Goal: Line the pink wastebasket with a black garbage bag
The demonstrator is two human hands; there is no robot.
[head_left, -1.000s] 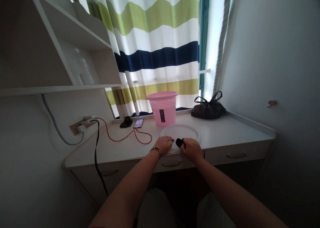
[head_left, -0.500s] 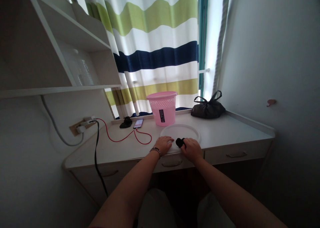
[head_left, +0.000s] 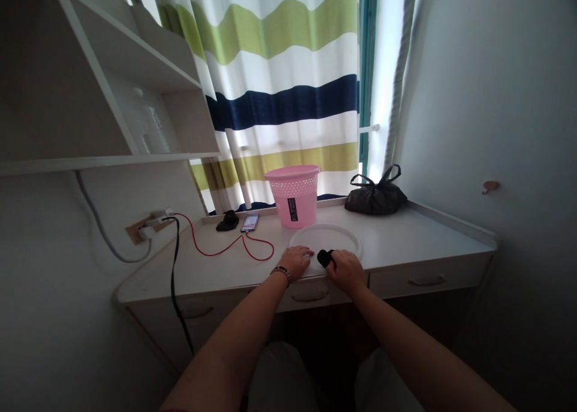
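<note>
My left hand rests on the near left edge of a round white tray or lid, fingers stretched out and holding nothing. A beaded bracelet circles that wrist. My right hand is closed around a small black bundle, whose rounded end sticks out toward the left hand. What it is made of cannot be made out. Both hands are near the desk's front edge, a short gap apart. Just behind the tray stands a pink plastic wastebasket with a perforated upper band and a black label.
A tied black plastic bag sits at the back right of the white desk. Toward the back left lie a crumpled black item and a phone on a red cable. A shelf overhangs the left side.
</note>
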